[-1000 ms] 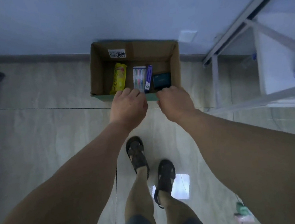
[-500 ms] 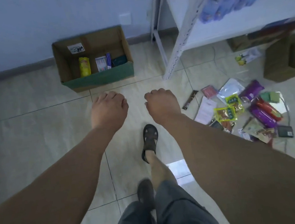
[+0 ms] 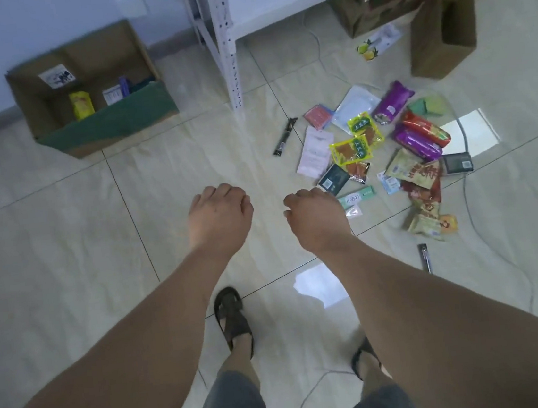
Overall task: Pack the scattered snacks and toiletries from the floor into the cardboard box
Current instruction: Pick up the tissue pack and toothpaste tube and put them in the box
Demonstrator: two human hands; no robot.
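Above the bare tiles | left hand (image 3: 218, 216) and right hand (image 3: 316, 220) are hanging loosely curled, holding nothing | snack pile (image 3: 386, 157) is lying right-forward, nearer the right hand | green tube (image 3: 357, 196) is lying crosswise just beside it | cardboard box (image 3: 95, 99) is sitting far left-forward.

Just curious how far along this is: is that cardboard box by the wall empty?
Not empty: the cardboard box holds a yellow packet and some small cartons.

One camera on the person's head looks forward and down, from standing height, at the floor (image 3: 66, 260).
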